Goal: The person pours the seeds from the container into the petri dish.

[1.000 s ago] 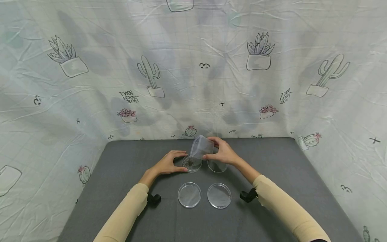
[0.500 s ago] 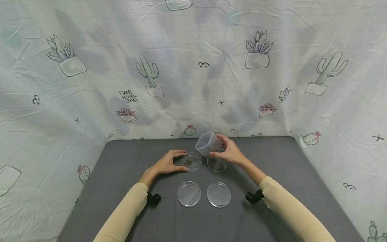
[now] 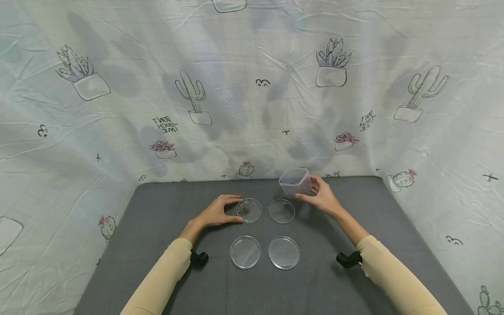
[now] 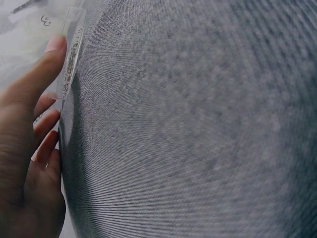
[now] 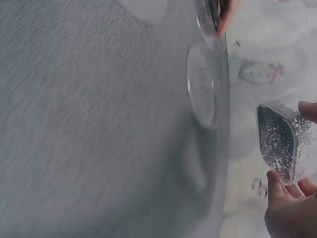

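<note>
A: Where is the clear container?
B: Grasped upright in the right hand, behind-right of the seeded dish.
A: The left hand?
B: Fingers curled around that dish's rim.

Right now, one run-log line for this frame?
left hand: holds seeded dish on mat | right hand: holds container upright, off the mat | other dishes: three, unseeded

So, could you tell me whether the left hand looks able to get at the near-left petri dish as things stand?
Probably yes. The left hand rests at the dish with dark bits, and the near-left petri dish lies uncovered just nearer the person on the grey mat, with nothing between them.
</note>
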